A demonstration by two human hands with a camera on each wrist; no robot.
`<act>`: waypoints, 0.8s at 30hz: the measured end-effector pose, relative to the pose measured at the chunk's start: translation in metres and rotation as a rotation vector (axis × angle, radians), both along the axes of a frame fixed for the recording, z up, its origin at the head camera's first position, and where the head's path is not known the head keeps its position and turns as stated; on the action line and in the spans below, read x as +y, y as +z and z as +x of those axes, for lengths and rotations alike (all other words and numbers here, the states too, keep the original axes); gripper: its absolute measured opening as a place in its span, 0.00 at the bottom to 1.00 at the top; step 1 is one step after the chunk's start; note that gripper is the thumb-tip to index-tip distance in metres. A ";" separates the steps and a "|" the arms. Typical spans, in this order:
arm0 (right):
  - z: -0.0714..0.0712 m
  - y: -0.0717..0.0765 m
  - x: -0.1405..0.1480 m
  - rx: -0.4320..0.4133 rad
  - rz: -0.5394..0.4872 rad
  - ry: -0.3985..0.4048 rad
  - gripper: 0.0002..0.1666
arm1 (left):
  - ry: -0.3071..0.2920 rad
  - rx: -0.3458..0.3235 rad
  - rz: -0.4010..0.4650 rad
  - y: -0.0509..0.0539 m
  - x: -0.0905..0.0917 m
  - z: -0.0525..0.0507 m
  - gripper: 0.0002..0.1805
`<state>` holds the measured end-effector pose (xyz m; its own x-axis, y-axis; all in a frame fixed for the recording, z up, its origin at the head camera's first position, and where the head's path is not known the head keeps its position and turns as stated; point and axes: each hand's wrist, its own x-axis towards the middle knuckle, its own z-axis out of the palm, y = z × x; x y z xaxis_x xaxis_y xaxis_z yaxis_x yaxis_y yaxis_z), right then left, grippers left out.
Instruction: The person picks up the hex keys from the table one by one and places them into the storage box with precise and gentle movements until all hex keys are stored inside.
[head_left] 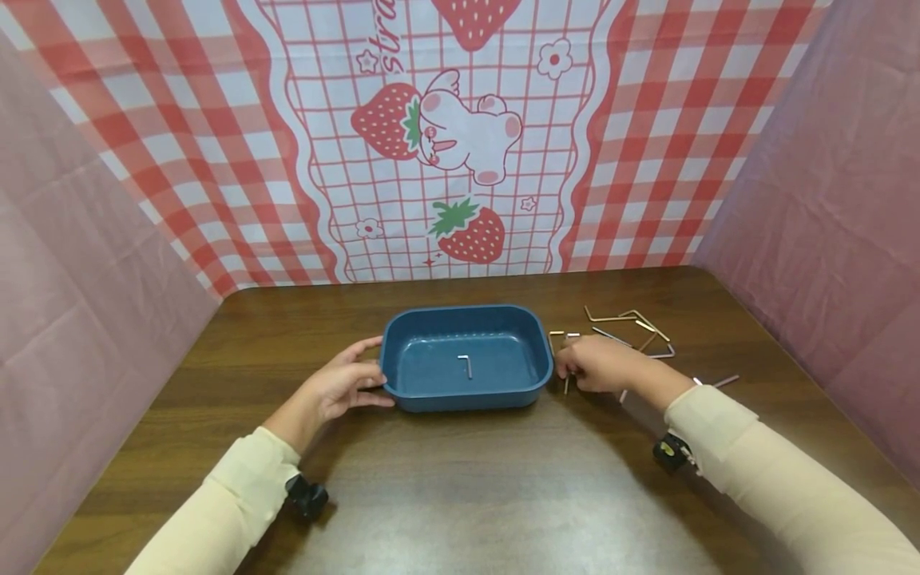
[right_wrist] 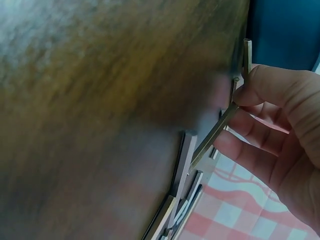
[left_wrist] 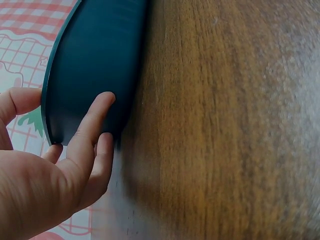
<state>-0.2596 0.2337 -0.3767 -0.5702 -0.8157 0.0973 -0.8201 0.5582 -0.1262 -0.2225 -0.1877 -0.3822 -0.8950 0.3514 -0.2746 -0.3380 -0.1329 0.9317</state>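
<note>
A blue rectangular tray [head_left: 467, 403] stands on the table with one small silver hex key [head_left: 469, 367] lying in it. At its left end my left hand [head_left: 352, 379] holds the tray, thumb at the rim and the other fingers against the outer wall [left_wrist: 75, 75]. My right hand [head_left: 596, 363] is just beyond the right end, pinching a brass-coloured L-shaped hex key [right_wrist: 215, 132] between thumb and fingers. Its short arm sticks up past the thumb in the right wrist view. Another brass-coloured hex key [head_left: 551, 343] lies close to the tray's right wall.
Several loose hex keys [head_left: 611, 319] lie scattered behind and around the right hand, some partly hidden by the forearm. A checked strawberry cloth [head_left: 467, 144] hangs behind the wooden table [head_left: 467, 495], and pink cloths [head_left: 791, 176] close off both sides.
</note>
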 end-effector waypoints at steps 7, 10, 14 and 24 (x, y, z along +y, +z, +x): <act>0.002 0.005 0.008 -0.018 -0.104 -0.045 0.17 | 0.005 -0.006 -0.005 0.000 0.001 0.001 0.43; 0.002 0.007 0.013 -0.069 -0.168 -0.056 0.16 | 0.009 -0.005 -0.010 0.000 0.002 0.000 0.43; 0.002 0.010 0.019 -0.126 -0.259 -0.042 0.15 | 0.010 -0.001 -0.013 0.001 0.001 0.000 0.44; 0.007 0.029 0.021 -0.198 -0.356 -0.043 0.17 | 0.003 -0.003 -0.008 0.002 0.001 0.000 0.44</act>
<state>-0.2523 0.2550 -0.3481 -0.6391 -0.7257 0.2546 -0.7375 0.4844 -0.4706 -0.2223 -0.1871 -0.3807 -0.8955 0.3462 -0.2798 -0.3402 -0.1267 0.9318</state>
